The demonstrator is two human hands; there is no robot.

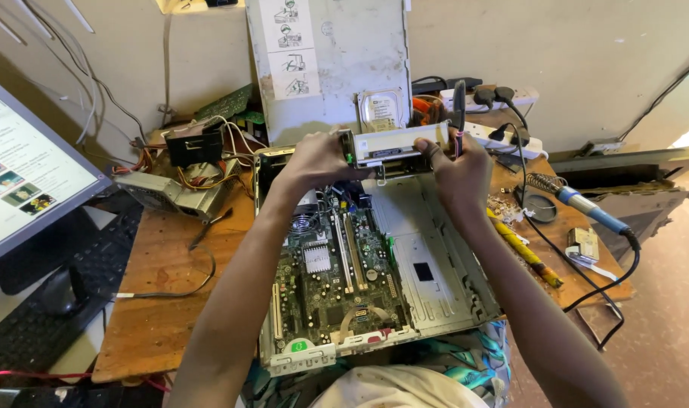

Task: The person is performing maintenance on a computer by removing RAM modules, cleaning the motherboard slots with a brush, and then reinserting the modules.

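Observation:
An opened desktop computer case (443, 283) lies on the wooden table, its green motherboard (333, 276) exposed. Over the case's far end, both my hands hold a beige optical drive (393, 143). My left hand (318, 160) grips the drive's left end. The drive's right end is in my right hand (458, 170), which also holds a dark-handled screwdriver (458, 113) upright between its fingers. Just behind the drive stands a hard disk (381, 109).
The case's side panel (337, 64) leans against the wall. A power supply (171, 193) with loose wires lies at left, beside a monitor (27, 174) and keyboard (54, 302). A soldering iron (586, 205), yellow tool (522, 249) and power strip (503, 136) sit at right.

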